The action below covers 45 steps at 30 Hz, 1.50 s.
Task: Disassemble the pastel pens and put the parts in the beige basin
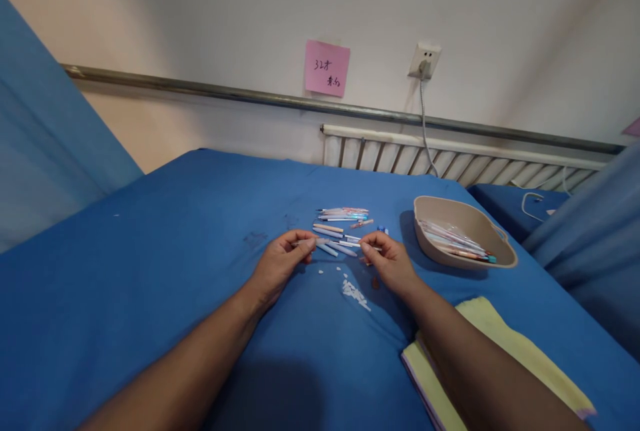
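Over the blue-covered surface, my left hand [280, 261] pinches a pen barrel [324, 241]. My right hand [387, 259] is closed on a thin pen refill [350, 244] that lines up with the barrel; whether its tip is inside the barrel I cannot tell. Below and behind them lie loose pen barrels [342, 249]. Farther back is a row of assembled-looking pens [343, 215]. Nearer to me, between my forearms, sits a small heap of white tips [355, 292], with a few scattered pieces beside it.
On the right stands a beige basket [425, 201] with several pens and clear plastic in it. A folded yellow cloth [520, 358] lies under my right forearm. Behind the table are a radiator [390, 151], a metal rail [225, 92] and a socket [425, 60] with a cord.
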{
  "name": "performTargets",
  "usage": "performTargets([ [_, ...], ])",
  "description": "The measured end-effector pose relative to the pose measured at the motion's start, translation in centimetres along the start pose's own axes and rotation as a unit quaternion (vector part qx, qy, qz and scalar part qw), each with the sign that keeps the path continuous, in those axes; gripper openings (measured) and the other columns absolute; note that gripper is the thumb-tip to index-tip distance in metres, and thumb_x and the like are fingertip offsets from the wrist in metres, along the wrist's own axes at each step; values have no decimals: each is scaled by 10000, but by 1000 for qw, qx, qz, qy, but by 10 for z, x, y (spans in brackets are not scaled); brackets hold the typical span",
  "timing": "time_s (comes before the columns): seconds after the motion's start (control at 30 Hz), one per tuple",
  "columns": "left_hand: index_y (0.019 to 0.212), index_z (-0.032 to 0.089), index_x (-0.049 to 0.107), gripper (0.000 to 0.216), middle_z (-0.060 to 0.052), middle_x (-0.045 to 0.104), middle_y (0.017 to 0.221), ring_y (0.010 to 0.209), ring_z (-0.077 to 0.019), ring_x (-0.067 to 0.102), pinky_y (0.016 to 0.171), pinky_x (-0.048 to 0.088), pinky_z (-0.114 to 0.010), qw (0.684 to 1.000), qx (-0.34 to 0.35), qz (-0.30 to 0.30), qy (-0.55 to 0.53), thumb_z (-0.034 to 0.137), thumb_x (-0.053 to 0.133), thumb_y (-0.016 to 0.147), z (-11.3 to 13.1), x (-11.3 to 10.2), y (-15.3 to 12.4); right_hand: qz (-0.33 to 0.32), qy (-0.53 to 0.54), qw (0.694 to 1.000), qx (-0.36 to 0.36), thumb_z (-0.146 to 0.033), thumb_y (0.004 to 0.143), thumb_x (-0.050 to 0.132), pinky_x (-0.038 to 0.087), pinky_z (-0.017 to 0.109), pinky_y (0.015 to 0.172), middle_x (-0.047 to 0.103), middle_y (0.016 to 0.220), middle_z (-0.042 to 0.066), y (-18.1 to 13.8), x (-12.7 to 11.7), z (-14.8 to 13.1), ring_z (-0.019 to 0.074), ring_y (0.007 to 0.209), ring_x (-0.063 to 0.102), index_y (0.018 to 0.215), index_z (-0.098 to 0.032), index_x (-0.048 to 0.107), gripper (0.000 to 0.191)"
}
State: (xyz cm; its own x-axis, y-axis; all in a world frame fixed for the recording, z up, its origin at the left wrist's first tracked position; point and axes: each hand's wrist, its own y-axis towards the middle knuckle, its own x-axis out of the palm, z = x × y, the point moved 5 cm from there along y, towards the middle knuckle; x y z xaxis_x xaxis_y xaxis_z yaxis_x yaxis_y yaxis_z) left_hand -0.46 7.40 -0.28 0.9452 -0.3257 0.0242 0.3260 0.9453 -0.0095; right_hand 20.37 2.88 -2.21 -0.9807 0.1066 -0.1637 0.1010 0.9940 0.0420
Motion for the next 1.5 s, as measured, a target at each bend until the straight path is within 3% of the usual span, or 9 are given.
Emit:
performTargets([
  [0.3, 815, 158, 658, 301, 29, 544, 577, 538, -99, 462, 508, 339, -202, 995, 20, 40, 85, 415, 689, 661, 5, 0, -1, 6, -28, 998, -50, -455, 771, 564, 366, 150, 273, 514, 665, 1, -2, -1, -4, 116, 518, 503, 836, -193, 598, 272],
  [0.8, 828, 150, 653, 313, 20, 565, 597, 537, -98, 476, 510, 336, -205, 998, -15, -10, 57, 415, 687, 667, 2, 6, -4, -22, -18, 999, -25, -490, 773, 553, 339, 173, 291, 463, 605, -27, -4, 1, -2, 100, 458, 431, 816, -189, 591, 306],
  [1.0, 835, 148, 670, 278, 15, 591, 607, 519, -88, 480, 500, 341, -198, 996, -24, -59, 62, 373, 697, 674, -7, 18, -7, -48, -34, 996, -71, -430, 839, 499, 450, 225, 527, 537, 636, -17, -9, 19, -10, 115, 564, 520, 829, -197, 588, 250],
  [1.13, 802, 149, 678, 242, -13, 651, 717, 622, -118, 550, 593, 403, -220, 996, 8, -74, 58, 341, 712, 660, -10, 26, -8, -60, 30, 994, -83, -428, 854, 485, 479, 285, 704, 612, 860, 29, -15, 35, -13, 161, 788, 590, 1024, -214, 556, 282],
  [1.27, 789, 150, 684, 240, -15, 658, 708, 631, -128, 564, 613, 419, -232, 996, 0, -77, 48, 343, 717, 651, -10, 28, -9, -91, 82, 990, -75, -461, 852, 489, 461, 326, 833, 559, 1147, 75, -21, 42, -15, 200, 1045, 538, 1162, -235, 488, 383],
  [1.37, 796, 155, 689, 232, -34, 679, 763, 680, -147, 585, 649, 436, -247, 995, -12, -86, 54, 330, 723, 648, -8, 27, -10, -115, 122, 984, -55, -520, 840, 484, 453, 352, 868, 523, 1221, 82, -22, 42, -15, 215, 1090, 528, 1183, -249, 473, 437],
  [1.5, 772, 161, 676, 237, -23, 654, 713, 631, -139, 558, 576, 417, -231, 991, -29, -112, 74, 351, 725, 639, -8, 29, -13, -109, 184, 976, -46, -597, 831, 432, 437, 380, 906, 509, 1270, 89, -23, 35, -26, 234, 1147, 504, 1160, -255, 507, 480],
])
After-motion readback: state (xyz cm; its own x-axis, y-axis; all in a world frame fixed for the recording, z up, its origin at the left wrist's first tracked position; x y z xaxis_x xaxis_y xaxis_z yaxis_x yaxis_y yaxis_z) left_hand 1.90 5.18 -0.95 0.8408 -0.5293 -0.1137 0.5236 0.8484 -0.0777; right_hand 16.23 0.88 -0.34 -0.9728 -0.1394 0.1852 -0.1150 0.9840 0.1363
